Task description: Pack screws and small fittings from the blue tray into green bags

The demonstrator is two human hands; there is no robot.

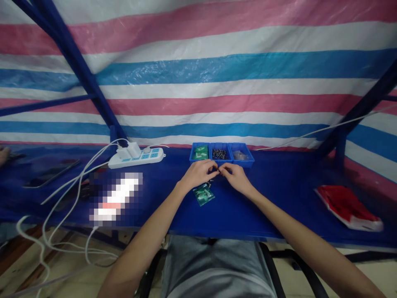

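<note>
My left hand [199, 174] and my right hand [236, 177] meet over the table, fingertips almost touching. Both are closed in a pinch at a tiny dark part [218, 170], too small to name. Under my left hand lies a small green circuit board panel [204, 194] with pale marks, and some small dark bits sit at its upper edge. Just beyond my fingers stand three joined blue bins. Green pieces [201, 152] fill the left one, many small black and silver parts [220, 154] the middle one, and clear plastic material [240, 155] the right one.
A white power strip [136, 158] with plugs and trailing white cables is at the back left. Nearer lies a blurred-out bright object [118, 198]. A dark phone-like slab [52, 173] and another person's hand [3, 155] are far left. A red and white packet [347, 207] lies right.
</note>
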